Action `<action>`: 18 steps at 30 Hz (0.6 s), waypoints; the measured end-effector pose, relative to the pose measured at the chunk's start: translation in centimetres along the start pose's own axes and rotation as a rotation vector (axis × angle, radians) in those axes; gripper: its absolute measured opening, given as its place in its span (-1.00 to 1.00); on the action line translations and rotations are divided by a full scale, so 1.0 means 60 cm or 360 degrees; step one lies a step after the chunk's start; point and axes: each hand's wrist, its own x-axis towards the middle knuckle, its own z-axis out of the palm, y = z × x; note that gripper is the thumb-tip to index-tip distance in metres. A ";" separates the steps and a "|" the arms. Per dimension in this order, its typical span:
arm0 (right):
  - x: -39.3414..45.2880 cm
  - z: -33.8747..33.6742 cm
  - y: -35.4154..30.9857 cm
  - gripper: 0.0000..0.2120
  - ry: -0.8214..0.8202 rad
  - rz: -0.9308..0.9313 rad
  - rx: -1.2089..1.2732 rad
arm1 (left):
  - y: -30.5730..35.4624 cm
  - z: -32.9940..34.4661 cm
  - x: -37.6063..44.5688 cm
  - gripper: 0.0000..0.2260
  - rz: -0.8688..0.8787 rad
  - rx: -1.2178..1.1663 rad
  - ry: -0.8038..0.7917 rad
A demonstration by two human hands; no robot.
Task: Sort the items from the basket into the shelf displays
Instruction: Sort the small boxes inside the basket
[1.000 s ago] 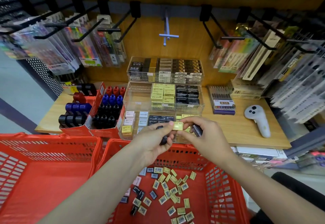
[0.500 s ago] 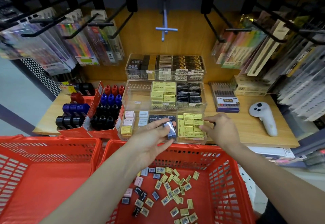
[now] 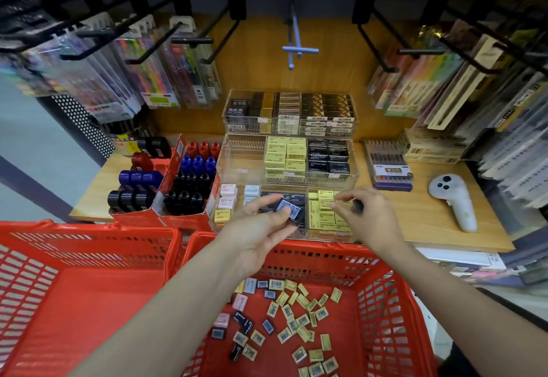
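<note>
Yellow eraser, pinched a second ago, has been set into the yellow stack point(image 3: 324, 213). A dark eraser point(image 3: 292, 212) is held in the left hand's grip point(image 3: 261, 228) above the display tray point(image 3: 296, 236); something small and dark is pinched by the right hand point(image 3: 363, 213). Many erasers remain in the basket point(image 3: 382, 302).

Both forearms outstretched, left hand point(image 3: 261, 225) and right hand point(image 3: 366, 218) each with fingers curled in a pinch.

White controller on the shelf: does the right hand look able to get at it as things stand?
Probably yes. The white controller lies in the open on the wooden shelf, nothing between it and the right hand, though that hand already pinches a small dark item.
</note>
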 end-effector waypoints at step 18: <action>-0.086 -0.030 -0.126 -0.62 -0.0050 -0.0246 0.0592 | 0.019 -0.018 -0.054 -0.70 0.0394 0.0371 -0.0496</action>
